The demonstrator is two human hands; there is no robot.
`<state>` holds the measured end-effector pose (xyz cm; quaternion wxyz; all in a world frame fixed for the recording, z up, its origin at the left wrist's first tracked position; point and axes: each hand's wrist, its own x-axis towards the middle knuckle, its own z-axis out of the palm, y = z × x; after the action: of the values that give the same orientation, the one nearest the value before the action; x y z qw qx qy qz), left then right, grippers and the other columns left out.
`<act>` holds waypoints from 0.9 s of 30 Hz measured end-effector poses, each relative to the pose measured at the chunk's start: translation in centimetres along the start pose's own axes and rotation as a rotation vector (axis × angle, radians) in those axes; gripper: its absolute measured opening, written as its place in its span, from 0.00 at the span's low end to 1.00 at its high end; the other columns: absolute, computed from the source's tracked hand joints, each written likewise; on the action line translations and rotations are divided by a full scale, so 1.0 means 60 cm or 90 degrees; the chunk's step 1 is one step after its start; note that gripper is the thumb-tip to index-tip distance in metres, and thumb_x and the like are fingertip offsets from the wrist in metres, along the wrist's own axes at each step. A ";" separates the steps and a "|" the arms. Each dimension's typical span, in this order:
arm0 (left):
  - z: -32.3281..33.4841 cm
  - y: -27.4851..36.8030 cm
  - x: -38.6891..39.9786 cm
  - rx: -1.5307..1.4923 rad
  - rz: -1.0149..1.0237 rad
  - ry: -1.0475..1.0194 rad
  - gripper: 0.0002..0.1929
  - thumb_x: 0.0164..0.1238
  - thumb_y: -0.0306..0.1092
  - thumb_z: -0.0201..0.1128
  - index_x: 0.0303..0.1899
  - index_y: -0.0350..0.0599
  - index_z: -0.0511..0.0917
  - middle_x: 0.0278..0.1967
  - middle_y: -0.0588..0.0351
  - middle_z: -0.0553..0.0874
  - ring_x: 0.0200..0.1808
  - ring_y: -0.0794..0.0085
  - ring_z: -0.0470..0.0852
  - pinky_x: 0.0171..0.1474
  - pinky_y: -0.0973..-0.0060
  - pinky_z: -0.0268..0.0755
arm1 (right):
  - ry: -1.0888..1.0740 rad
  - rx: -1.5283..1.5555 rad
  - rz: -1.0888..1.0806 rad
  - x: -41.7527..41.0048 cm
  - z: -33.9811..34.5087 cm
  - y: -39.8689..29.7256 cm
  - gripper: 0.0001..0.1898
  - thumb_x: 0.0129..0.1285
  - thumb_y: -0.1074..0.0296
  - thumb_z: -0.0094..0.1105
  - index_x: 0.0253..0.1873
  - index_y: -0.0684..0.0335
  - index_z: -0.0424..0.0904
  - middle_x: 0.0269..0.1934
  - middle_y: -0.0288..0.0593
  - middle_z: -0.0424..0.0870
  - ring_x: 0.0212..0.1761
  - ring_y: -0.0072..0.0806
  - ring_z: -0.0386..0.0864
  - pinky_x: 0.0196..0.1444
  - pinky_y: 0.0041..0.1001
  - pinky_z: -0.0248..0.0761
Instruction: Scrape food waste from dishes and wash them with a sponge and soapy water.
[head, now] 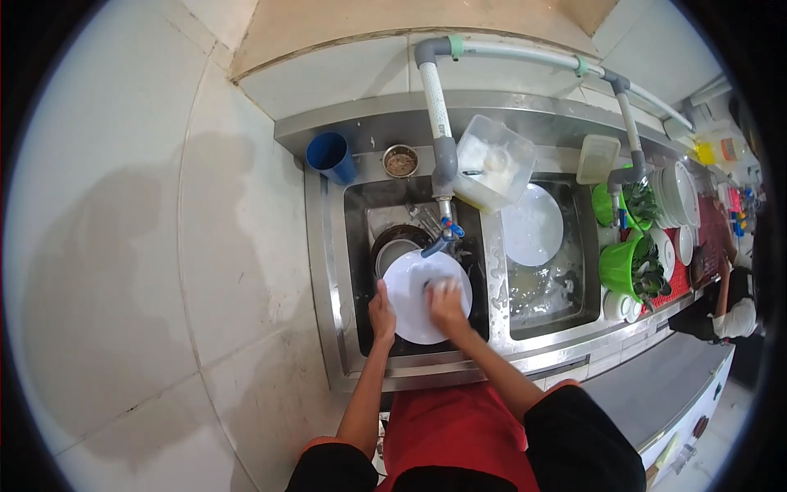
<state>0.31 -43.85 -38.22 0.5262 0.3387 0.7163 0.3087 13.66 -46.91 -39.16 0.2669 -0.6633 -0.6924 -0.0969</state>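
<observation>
My left hand (382,313) grips the left rim of a round white plate (418,326) over the left steel sink basin. On the plate's right half lies my right hand (447,304), blurred, its fingers bent against the surface; a small dark bit shows beside them, and whether they hold a scrubber I cannot tell. Under and behind the plate are a dark pan (403,232), a grey bowl (393,253) and some cutlery (424,215). A tap with a blue handle (454,227) hangs just above the plate's far edge. Another white plate (532,227) rests in the right basin, in sudsy water.
Behind the basins stand a blue cup (331,158), a small metal bowl (400,161) and a clear plastic tub (492,166) with suds. Green baskets (618,267) and stacked white plates (682,194) are at right. A tiled wall (246,277) borders the left. Another person (735,317) is far right.
</observation>
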 end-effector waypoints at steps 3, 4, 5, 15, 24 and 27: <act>-0.011 0.000 0.001 0.181 -0.062 -0.093 0.37 0.76 0.64 0.43 0.36 0.30 0.82 0.29 0.50 0.83 0.33 0.66 0.77 0.42 0.66 0.69 | -0.125 0.258 0.238 0.013 -0.011 -0.002 0.13 0.65 0.76 0.57 0.51 0.74 0.69 0.45 0.67 0.71 0.49 0.61 0.70 0.53 0.49 0.65; -0.013 0.001 -0.002 0.167 -0.037 -0.115 0.37 0.76 0.64 0.43 0.36 0.30 0.82 0.29 0.50 0.83 0.33 0.66 0.77 0.42 0.66 0.69 | -0.176 0.299 0.141 0.012 -0.018 -0.005 0.13 0.66 0.73 0.56 0.50 0.75 0.70 0.45 0.65 0.71 0.51 0.61 0.69 0.54 0.49 0.65; -0.016 0.003 -0.001 0.097 -0.042 -0.116 0.37 0.77 0.64 0.44 0.37 0.30 0.82 0.30 0.49 0.83 0.34 0.67 0.78 0.43 0.66 0.69 | -0.209 0.342 0.003 0.021 -0.017 0.001 0.13 0.67 0.71 0.56 0.50 0.75 0.70 0.45 0.63 0.72 0.53 0.61 0.69 0.55 0.49 0.65; 0.026 0.004 -0.011 -0.009 0.042 0.082 0.37 0.77 0.64 0.42 0.46 0.30 0.83 0.38 0.45 0.87 0.41 0.64 0.83 0.47 0.64 0.72 | -0.371 0.118 0.070 -0.051 -0.071 0.004 0.12 0.65 0.70 0.52 0.48 0.72 0.73 0.47 0.68 0.72 0.50 0.59 0.71 0.54 0.49 0.67; 0.007 -0.002 -0.035 -0.033 0.001 -0.022 0.31 0.77 0.58 0.48 0.52 0.32 0.80 0.45 0.50 0.86 0.45 0.66 0.83 0.50 0.70 0.74 | -0.161 0.138 0.086 0.024 -0.054 0.066 0.06 0.65 0.75 0.50 0.44 0.70 0.73 0.39 0.57 0.72 0.45 0.56 0.71 0.51 0.48 0.66; 0.003 0.006 -0.039 -0.073 -0.038 -0.062 0.26 0.74 0.53 0.58 0.54 0.35 0.79 0.46 0.52 0.85 0.46 0.68 0.83 0.49 0.70 0.74 | -0.218 0.384 -0.030 0.039 -0.089 0.011 0.10 0.61 0.74 0.56 0.45 0.67 0.69 0.41 0.57 0.71 0.45 0.55 0.70 0.49 0.46 0.65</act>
<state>1.03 -45.54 -36.72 0.5876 0.3011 0.6811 0.3165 15.66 -47.43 -33.68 0.3283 -0.5453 -0.7396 0.2187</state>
